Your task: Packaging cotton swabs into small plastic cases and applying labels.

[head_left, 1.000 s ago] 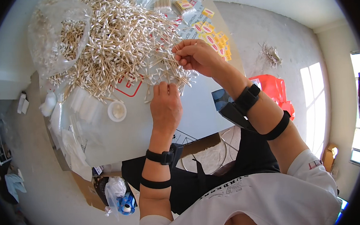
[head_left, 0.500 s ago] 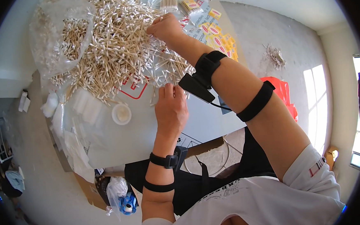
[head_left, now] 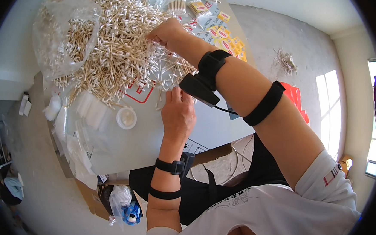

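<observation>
Directly beyond my flat, spread left hand (head_left: 178, 114) at the table's near edge, my right hand (head_left: 165, 32) pinches cotton swabs (head_left: 115, 57) from the far-side heap.

Left hand's (head_left: 178, 113) fingertips hidden.

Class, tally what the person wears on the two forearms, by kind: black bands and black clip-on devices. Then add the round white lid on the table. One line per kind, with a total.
Black bands: 4, two on the right arm, two on the left arm
Black devices: 2
White lid: 1
Total: 7
</observation>
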`<control>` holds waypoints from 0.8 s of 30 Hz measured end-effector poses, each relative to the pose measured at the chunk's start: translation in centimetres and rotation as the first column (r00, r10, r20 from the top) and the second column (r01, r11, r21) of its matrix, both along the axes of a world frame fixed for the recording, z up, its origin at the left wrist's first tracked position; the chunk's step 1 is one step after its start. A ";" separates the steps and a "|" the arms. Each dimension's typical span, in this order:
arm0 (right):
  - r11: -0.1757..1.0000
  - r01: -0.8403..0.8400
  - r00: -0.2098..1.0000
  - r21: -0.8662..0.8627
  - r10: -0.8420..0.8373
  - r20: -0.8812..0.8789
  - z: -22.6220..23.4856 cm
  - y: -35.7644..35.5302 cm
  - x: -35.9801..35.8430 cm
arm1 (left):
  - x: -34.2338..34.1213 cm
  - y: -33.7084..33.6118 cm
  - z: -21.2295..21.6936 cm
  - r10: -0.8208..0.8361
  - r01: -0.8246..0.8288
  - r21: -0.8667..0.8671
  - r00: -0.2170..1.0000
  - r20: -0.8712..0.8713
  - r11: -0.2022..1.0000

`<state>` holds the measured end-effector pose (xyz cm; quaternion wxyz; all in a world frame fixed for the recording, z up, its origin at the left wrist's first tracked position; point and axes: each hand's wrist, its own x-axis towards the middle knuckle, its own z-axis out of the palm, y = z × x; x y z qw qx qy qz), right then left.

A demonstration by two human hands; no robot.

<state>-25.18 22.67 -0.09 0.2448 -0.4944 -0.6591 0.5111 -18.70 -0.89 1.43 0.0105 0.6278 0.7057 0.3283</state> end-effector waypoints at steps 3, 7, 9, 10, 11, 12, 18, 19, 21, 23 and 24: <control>0.879 -0.455 0.889 0.141 0.457 0.015 2.6 -1.4 1.9 | -1.0 -1.6 -0.7 0.055 -0.051 -0.097 0.998 0.033 0.994; 0.869 -0.489 0.862 0.079 0.467 0.198 5.6 -0.8 7.0 | -0.4 -0.7 -0.4 0.026 -0.015 -0.093 0.994 0.110 0.996; 0.870 -0.488 0.871 -0.068 0.491 0.028 8.6 -4.8 9.2 | -1.3 -1.6 -0.7 0.060 -0.055 -0.069 0.995 0.078 0.996; 0.831 -0.509 0.860 -0.226 0.504 -0.082 10.7 -6.5 11.4 | -1.3 -1.5 -0.7 0.065 -0.064 -0.022 0.996 0.059 0.998; 0.774 -0.586 0.804 -0.239 0.593 -0.051 11.5 -7.8 13.7 | -1.3 -1.4 -0.8 0.063 -0.062 -0.017 0.996 0.058 0.998; 0.668 -0.675 0.727 -0.313 0.675 -0.128 11.9 -9.1 16.2 | -1.3 -1.2 -0.8 0.057 -0.057 -0.008 0.996 0.070 0.998; 0.327 -0.775 0.406 -0.540 0.913 -0.030 7.8 -19.8 26.6 | -1.1 -0.8 -1.1 0.026 -0.029 0.032 0.996 0.085 0.999; 0.369 -0.725 0.410 -0.581 0.910 0.066 7.4 -20.9 26.8 | -1.1 -0.9 -1.2 0.032 -0.035 0.035 0.996 0.081 0.999; 0.432 -0.698 0.359 -0.572 0.901 0.243 7.4 -22.1 26.7 | -1.3 -1.1 -1.2 0.034 -0.036 0.029 0.996 0.079 0.999; 0.478 -0.782 0.398 -0.399 0.877 0.271 6.4 -21.9 26.9 | -1.3 -1.1 -1.0 0.031 -0.034 0.029 0.996 0.078 0.999; 0.505 -0.837 0.440 -0.213 0.851 0.287 6.1 -21.7 27.0 | -1.2 -1.1 -0.9 0.032 -0.034 0.024 0.996 0.086 0.999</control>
